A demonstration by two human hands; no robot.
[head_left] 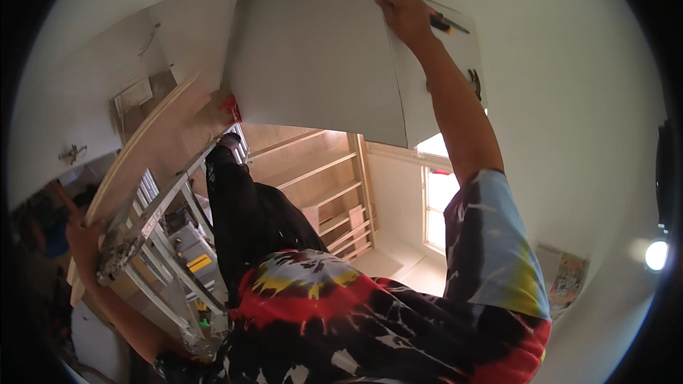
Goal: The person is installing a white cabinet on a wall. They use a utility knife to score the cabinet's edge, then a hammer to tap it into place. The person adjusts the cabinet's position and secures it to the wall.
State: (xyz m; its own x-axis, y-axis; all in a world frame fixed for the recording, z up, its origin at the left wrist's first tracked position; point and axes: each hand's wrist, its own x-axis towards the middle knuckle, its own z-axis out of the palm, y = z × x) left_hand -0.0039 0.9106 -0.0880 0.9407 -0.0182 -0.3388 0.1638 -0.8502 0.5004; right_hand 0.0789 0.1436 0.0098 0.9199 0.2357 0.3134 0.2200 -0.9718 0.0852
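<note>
Right hand (403, 16) holds a tool (447, 24) up against the grey panel (313, 57). Left hand (84, 238) grabs the ladder (153, 220).

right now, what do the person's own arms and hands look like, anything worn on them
Both hands are bare, no gloves: the right hand and the left hand. The forearms are uncovered too. The right arm has a short, loose tie-dye sleeve in pale blue, yellow, black and red, matching the shirt. The left arm's upper part is too shadowed to tell its sleeve.
</note>
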